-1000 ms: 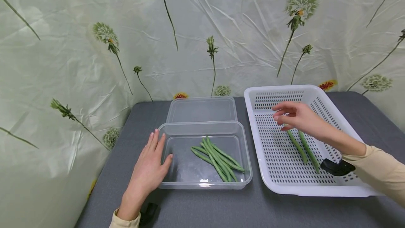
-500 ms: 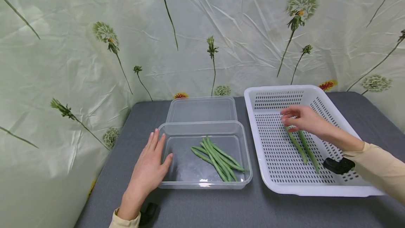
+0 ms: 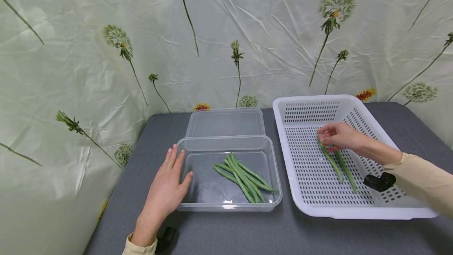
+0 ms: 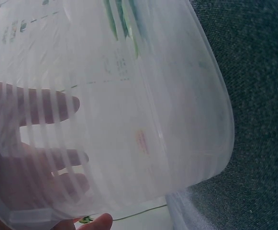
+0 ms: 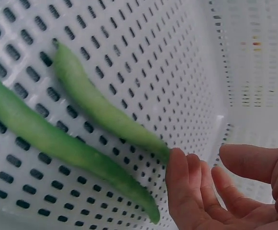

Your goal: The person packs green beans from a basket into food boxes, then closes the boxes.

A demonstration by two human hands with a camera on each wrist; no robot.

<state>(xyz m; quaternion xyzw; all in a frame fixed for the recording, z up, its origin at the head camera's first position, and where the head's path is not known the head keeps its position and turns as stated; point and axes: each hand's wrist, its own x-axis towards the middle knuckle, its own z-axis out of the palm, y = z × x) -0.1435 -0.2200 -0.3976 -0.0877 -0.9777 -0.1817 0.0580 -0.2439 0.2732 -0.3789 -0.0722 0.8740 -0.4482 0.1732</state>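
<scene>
My left hand [image 3: 166, 188] lies along the left side of a clear plastic container [image 3: 226, 207], fingers straight and touching its wall. In the left wrist view the fingers [image 4: 48, 105] show blurred through that wall. Several green beans [image 3: 244, 178] lie bunched in the container's right half. Over the white basket [image 3: 361, 212], my right hand [image 3: 341, 136] reaches down to two green beans. In the right wrist view its fingertips are right at the end of one green bean [image 5: 100, 110], with the thumb held apart. The other bean [image 5: 76, 153] lies alongside on the slotted floor.
A clear flat lid [image 3: 226, 123] lies behind the container. The grey cloth-covered table [image 3: 283, 235] runs up to a flower-printed curtain [image 3: 212, 70] at the back. The basket's raised walls surround the right hand's area.
My right hand has moved down and slightly right in the basket, its fingertips coming to the far end of a bean. The left hand stays where it was.
</scene>
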